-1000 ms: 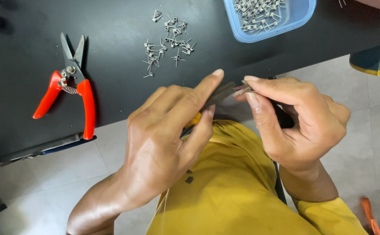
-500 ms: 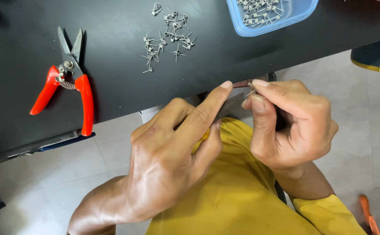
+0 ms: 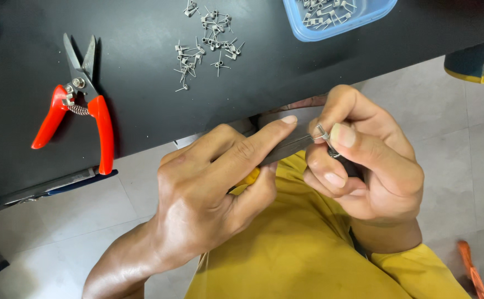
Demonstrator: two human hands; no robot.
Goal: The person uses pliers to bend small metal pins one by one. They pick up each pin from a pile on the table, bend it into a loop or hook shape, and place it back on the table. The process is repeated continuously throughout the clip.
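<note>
small metal spring (image 3: 323, 133) pinched in right hand (image 3: 364, 166), left hand (image 3: 214, 188) gripping pliers (image 3: 286, 150), black tabletop (image 3: 142, 111), grey tiled floor (image 3: 463, 127)

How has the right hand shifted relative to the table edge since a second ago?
Yes: the right hand has risen slightly towards the black table's edge, pinching a small wire piece.

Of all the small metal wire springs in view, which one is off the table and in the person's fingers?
The single spring pinched in the right hand, met by the tool tip in the left hand. The others lie loose on the black table or in the blue tray.
</note>
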